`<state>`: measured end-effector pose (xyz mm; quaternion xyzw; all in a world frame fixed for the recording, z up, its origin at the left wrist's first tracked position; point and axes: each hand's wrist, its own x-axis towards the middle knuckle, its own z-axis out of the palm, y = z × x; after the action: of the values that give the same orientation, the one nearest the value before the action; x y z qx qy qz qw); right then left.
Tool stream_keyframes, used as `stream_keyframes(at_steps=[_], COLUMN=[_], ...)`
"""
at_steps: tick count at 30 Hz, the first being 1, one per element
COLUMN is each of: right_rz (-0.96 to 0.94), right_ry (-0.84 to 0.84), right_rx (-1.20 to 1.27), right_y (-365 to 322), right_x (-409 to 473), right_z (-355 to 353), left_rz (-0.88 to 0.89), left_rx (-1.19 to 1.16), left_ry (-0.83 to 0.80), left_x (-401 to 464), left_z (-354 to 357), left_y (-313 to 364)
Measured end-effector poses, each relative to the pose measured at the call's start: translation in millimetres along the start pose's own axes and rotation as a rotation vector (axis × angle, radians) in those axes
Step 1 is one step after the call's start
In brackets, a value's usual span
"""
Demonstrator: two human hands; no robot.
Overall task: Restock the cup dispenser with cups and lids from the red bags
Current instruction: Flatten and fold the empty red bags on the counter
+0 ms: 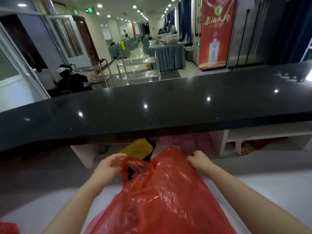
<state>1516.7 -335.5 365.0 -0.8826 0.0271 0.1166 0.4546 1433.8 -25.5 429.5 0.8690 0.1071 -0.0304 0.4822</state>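
Red bag fills the low centre of your view, from about 6 o'clock up toward the middle, lying between your forearms on a pale surface below the black desk. Your right hand, at 1 o'clock of the bag, has its fingers curled round the top edge of the plastic and pinches it there. Your left hand, at 10 o'clock of the bag, is spread and relaxed, fingers straight, just beside the crumpled handle with the black print; whether it touches the film cannot be told. By the look of it you are at the opening step: getting the mouth of the bag apart before anything comes out. The next move calls for the left hand to catch the opposite lip, so both hands can pull the thin film wide without tearing it. What the bag holds is hidden; the plastic is too crinkled and cloudy to show cups or lids. A second scrap of red plastic peeps in at 8 o'clock, contents unseen. A yellow and black object lies beyond the bag at 12 o'clock, under the desk's edge. No cup dispenser shows in this view.
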Motion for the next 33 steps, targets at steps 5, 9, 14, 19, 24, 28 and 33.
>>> stream_keyframes(at_steps=[5,9,14,19,24,28,33], right_rz=[0.122,0.217,0.268,0.247,0.233,0.264,0.300], right_ry=[-0.101,-0.109,-0.087,-0.132,-0.134,0.122,0.172], right_rx=[0.127,0.146,0.152,0.192,0.582,0.682,0.718], right_y=[-3,-9,-15,-15,-4,5,21], right_x=[12,12,11,-4,-18,-25,-40], right_z=[14,22,21,11,-2,-10,-25], left_rz=[0.038,0.098,0.114,0.110,0.058,-0.086,-0.178], left_rx=[0.188,0.272,0.186,0.054,-0.011,-0.067,-0.193], left_ry=[-0.083,-0.110,-0.015,0.007,0.074,0.226,0.305], left_x=[19,28,31,30,31,34,40], left_z=[2,2,-1,-19,-43,-74,-110], left_y=[-12,-15,-19,-26,-43,-71,-93])
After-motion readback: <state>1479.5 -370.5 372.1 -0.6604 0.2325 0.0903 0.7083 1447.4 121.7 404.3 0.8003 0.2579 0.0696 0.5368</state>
